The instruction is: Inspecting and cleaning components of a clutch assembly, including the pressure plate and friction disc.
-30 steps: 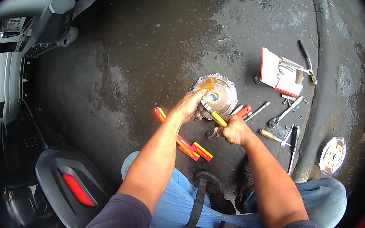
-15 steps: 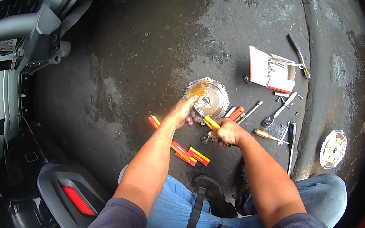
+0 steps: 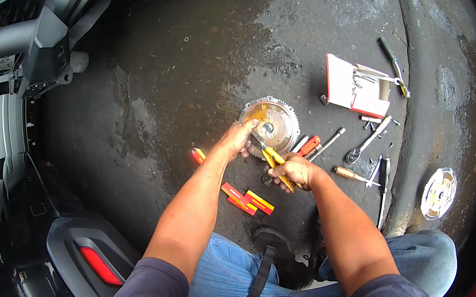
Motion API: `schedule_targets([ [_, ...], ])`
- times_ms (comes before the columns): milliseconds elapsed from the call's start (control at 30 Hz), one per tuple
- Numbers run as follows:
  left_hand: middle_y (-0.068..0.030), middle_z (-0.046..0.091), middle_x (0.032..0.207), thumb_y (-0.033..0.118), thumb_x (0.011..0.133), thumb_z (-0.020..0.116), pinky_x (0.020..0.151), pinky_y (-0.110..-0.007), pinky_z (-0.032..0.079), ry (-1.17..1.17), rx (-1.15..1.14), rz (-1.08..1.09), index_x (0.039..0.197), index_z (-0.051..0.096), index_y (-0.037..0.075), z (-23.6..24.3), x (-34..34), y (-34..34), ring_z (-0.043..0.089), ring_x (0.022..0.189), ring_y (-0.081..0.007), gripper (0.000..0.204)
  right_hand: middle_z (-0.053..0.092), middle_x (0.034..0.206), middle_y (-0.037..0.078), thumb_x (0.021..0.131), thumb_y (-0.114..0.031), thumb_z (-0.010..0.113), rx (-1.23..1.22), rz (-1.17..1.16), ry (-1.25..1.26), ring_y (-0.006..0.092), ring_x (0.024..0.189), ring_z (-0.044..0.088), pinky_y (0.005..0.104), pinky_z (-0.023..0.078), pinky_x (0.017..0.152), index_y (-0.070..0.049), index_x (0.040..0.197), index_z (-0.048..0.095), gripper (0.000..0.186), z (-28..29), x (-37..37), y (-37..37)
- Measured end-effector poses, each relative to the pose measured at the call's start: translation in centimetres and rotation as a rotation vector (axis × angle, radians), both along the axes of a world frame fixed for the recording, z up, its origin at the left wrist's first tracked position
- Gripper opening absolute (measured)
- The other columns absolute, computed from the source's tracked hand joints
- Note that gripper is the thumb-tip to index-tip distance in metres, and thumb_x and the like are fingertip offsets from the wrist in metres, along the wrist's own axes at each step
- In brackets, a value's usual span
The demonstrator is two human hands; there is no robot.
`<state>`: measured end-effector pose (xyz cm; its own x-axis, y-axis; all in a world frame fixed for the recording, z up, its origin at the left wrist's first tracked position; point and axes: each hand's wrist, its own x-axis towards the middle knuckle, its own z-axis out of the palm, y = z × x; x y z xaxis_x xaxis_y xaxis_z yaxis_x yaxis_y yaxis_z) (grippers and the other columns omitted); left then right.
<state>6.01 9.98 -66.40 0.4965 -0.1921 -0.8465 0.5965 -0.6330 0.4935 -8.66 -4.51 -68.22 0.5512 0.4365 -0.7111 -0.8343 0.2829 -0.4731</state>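
A round metal disc with a toothed rim (image 3: 283, 121) lies in front of me, with a hole and bright fittings at its middle. At its lower-left rim my left hand (image 3: 238, 140) is closed, thumb over the disc's face and fingers curled at the edge. My right hand (image 3: 297, 172) grips yellow-handled pliers (image 3: 273, 157), whose handles are spread apart. The jaws point at the disc's lower-left part, right beside my left fingers. What sits between the jaws is too small to make out.
Right of the disc lie a red-handled tool (image 3: 310, 145), a ratchet (image 3: 368, 142), a wooden-handled screwdriver (image 3: 352, 175) and an open white box (image 3: 340, 84). Red-and-yellow small boxes (image 3: 242, 199) are nearer. A second toothed disc (image 3: 439, 193) lies far right; a vehicle (image 3: 54, 61) stands left.
The pliers' handles have spread wider apart in my right hand. My left hand keeps its place at the disc's rim. The whole view has shifted slightly.
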Motion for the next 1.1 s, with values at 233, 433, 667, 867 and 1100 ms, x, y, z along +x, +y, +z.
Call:
schedule_targets([
  [233,-0.0021,0.045,0.058,0.048,0.088,0.055,0.039,-0.027,0.038,0.019,-0.029,-0.004,0.095,0.055,0.003,0.6,0.2,-0.4,0.044,0.043,-0.0116,0.046,0.059,0.075,0.008,0.083,-0.018,0.064,0.034,-0.026,0.024,0.0162,0.055,0.055,0.0308,0.046,0.045,-0.002,0.097,0.062,0.022,0.1,0.1,-0.5],
  [433,-0.0014,0.045,0.059,0.049,0.086,0.057,0.038,-0.025,0.038,-0.005,-0.061,0.012,0.097,0.055,0.003,0.8,0.7,-0.4,0.045,0.044,-0.0111,0.047,0.057,0.071,0.004,0.082,-0.019,0.066,0.069,-0.032,0.028,0.0153,0.054,0.056,0.0298,0.047,0.046,-0.005,0.099,0.062,0.022,0.0,0.4,-0.4],
  [667,-0.0027,0.044,0.055,0.047,0.086,0.058,0.034,-0.027,0.038,-0.049,-0.083,0.079,0.085,0.056,0.000,0.5,0.5,-0.6,0.047,0.042,-0.0134,0.047,0.059,0.073,0.007,0.083,-0.021,0.066,-0.014,-0.024,-0.002,0.0158,0.055,0.056,0.0307,0.047,0.046,-0.002,0.095,0.061,0.023,0.5,0.7,-0.2],
  [867,-0.0010,0.043,0.059,0.051,0.084,0.058,0.039,-0.026,0.039,-0.024,-0.070,0.034,0.102,0.054,0.002,0.1,0.7,-0.7,0.046,0.046,-0.0119,0.053,0.058,0.072,0.006,0.082,-0.019,0.065,-0.011,-0.041,-0.012,0.0156,0.055,0.056,0.0301,0.046,0.045,-0.001,0.094,0.061,0.022,0.5,0.7,-0.2],
  [1100,-0.0026,0.045,0.061,0.050,0.085,0.057,0.039,-0.026,0.040,-0.041,-0.042,0.058,0.098,0.055,0.002,-0.1,0.3,-0.7,0.047,0.047,-0.0119,0.050,0.056,0.070,0.006,0.083,-0.018,0.063,-0.085,-0.028,0.010,0.0139,0.052,0.054,0.0287,0.045,0.042,-0.002,0.093,0.060,0.019,1.0,0.7,0.2],
])
